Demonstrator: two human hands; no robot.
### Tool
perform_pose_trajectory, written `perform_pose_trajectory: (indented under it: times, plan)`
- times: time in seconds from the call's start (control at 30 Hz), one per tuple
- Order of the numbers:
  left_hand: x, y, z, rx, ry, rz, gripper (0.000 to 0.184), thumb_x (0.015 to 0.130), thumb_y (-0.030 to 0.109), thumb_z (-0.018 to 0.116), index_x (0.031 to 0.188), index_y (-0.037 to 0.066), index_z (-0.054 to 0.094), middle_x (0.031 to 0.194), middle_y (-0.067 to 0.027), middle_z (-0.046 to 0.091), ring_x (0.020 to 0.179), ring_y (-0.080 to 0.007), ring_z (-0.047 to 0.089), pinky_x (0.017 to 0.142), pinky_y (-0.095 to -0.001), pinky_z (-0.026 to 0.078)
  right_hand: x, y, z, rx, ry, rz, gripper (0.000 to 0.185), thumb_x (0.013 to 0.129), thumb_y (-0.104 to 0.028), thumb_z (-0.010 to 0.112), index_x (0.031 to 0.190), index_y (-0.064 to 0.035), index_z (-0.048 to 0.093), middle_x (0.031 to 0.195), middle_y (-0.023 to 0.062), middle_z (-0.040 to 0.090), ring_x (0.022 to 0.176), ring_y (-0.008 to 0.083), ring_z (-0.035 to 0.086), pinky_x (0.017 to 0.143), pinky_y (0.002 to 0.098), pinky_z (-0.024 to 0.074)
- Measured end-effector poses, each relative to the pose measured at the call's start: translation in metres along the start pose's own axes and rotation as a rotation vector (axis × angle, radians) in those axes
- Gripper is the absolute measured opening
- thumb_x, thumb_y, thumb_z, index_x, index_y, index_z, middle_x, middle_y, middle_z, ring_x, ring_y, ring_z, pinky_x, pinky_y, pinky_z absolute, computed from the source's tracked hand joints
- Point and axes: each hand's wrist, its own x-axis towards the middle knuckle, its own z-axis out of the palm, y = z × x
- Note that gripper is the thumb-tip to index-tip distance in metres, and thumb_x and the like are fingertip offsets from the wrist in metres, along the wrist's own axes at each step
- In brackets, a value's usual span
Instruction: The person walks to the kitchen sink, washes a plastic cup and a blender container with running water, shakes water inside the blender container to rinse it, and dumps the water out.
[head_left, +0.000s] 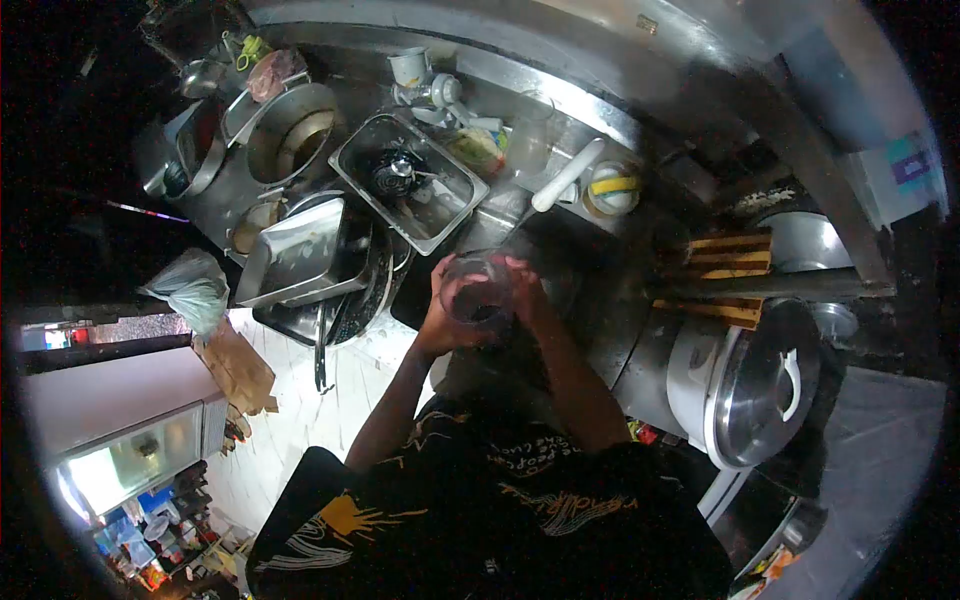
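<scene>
Evidently a clear container (477, 292) between both hands' fingers (441, 272).

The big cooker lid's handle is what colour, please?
The handle is white, seen best in the head view.

We are in a kitchen, a busy one that looks like it cooks for many people. We can see a long metal worktop (625, 330) with a big pot (292, 135), a deep metal pan (410, 185) and more metal trays (292, 252) piled up. On the other side we see a large cooker (755, 385) with a shiny lid. The wall (570, 90) behind is metal too.
</scene>
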Motion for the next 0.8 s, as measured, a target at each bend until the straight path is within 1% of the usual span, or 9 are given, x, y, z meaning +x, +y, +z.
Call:
perform_pose_trajectory:
  times: [0.17,0.23,0.3,0.33,0.43,0.57,0.7,0.73,0.8]
  plan:
    - [0.0,0.036,-0.013,0.06,0.043,-0.019,0.085,0.047,0.024,0.096,0.125,0.018,0.065,0.146,-0.0102,0.047,0.146,-0.0402,0.028,0.123,-0.0492,0.022,0.026,-0.04,-0.012,0.709,-0.089,0.46,0.043,0.105,-0.041,0.053,0.129,-0.0061,0.061,0.124,0.0131,0.066,0.109,0.0284,0.065,0.105,0.0476,0.0479]
    - [-0.003,0.056,-0.016,-0.054,0.091,-0.081,0.085,0.044,0.022,0.097,0.124,0.018,0.067,0.155,-0.0159,0.034,0.146,-0.0426,0.027,0.121,-0.0488,0.026,0.03,-0.063,-0.008,0.737,0.11,0.234,0.041,0.101,-0.039,0.062,0.127,-0.0073,0.059,0.122,0.0104,0.065,0.104,0.0261,0.065,0.099,0.0446,0.0498]
    - [-0.007,0.066,-0.019,-0.332,0.168,-0.264,0.085,0.043,0.02,0.098,0.123,0.017,0.069,0.16,-0.0199,0.021,0.147,-0.044,0.026,0.12,-0.0485,0.029,0.053,-0.066,-0.015,0.441,0.486,-0.047,0.04,0.098,-0.033,0.068,0.127,-0.0095,0.053,0.113,0.0046,0.061,0.096,0.0179,0.061,0.083,0.0356,0.0488]
    - [-0.008,0.069,-0.022,-0.541,0.216,-0.407,0.084,0.043,0.019,0.098,0.122,0.016,0.071,0.161,-0.0211,0.015,0.148,-0.0442,0.025,0.12,-0.0484,0.03,0.094,-0.044,-0.045,0.241,0.661,-0.012,0.042,0.097,-0.029,0.069,0.129,-0.0109,0.048,0.107,0.0012,0.057,0.092,0.012,0.057,0.072,0.0296,0.0458]
    - [-0.016,0.089,-0.049,0.026,0.031,-0.085,0.079,0.045,0.017,0.098,0.12,0.015,0.073,0.161,-0.0225,0.014,0.15,-0.0451,0.024,0.121,-0.0495,0.028,0.134,-0.039,-0.076,0.137,0.733,-0.069,0.062,0.093,-0.013,0.069,0.144,-0.0089,0.034,0.116,0.0043,0.059,0.102,0.0166,0.06,0.082,0.0345,0.0533]
    - [-0.013,0.112,-0.062,0.19,0.022,0.02,0.074,0.046,0.018,0.098,0.117,0.015,0.075,0.162,-0.0218,0.013,0.15,-0.0448,0.023,0.122,-0.0523,0.025,0.161,-0.019,-0.103,0.197,0.678,-0.034,0.079,0.096,-0.035,0.071,0.154,-0.006,0.024,0.147,0.0134,0.045,0.124,0.0304,0.058,0.095,0.0443,0.0567]
    - [-0.016,0.093,-0.054,-0.009,0.049,-0.088,0.079,0.046,0.019,0.097,0.12,0.015,0.072,0.162,-0.0213,0.012,0.151,-0.0439,0.021,0.122,-0.0521,0.025,0.151,-0.028,-0.092,0.306,0.683,0.047,0.074,0.099,-0.043,0.065,0.153,-0.0071,0.03,0.141,0.0132,0.052,0.12,0.0297,0.062,0.088,0.0419,0.0574]
    - [-0.017,0.085,-0.048,-0.133,0.052,-0.182,0.081,0.045,0.02,0.098,0.121,0.014,0.071,0.162,-0.0214,0.012,0.151,-0.0438,0.019,0.122,-0.0521,0.025,0.143,-0.03,-0.091,0.445,0.605,0.139,0.064,0.1,-0.05,0.061,0.146,-0.0096,0.042,0.126,0.0102,0.061,0.11,0.0259,0.064,0.084,0.0377,0.0562]
    - [-0.014,0.082,-0.045,0.053,-0.041,-0.112,0.088,0.044,0.022,0.098,0.125,0.014,0.066,0.163,-0.0191,0.013,0.15,-0.0431,0.022,0.121,-0.0499,0.029,0.116,-0.035,-0.077,0.503,0.603,0.241,0.053,0.1,-0.05,0.06,0.136,-0.0129,0.049,0.115,0.0091,0.062,0.099,0.0225,0.063,0.082,0.0368,0.0548]
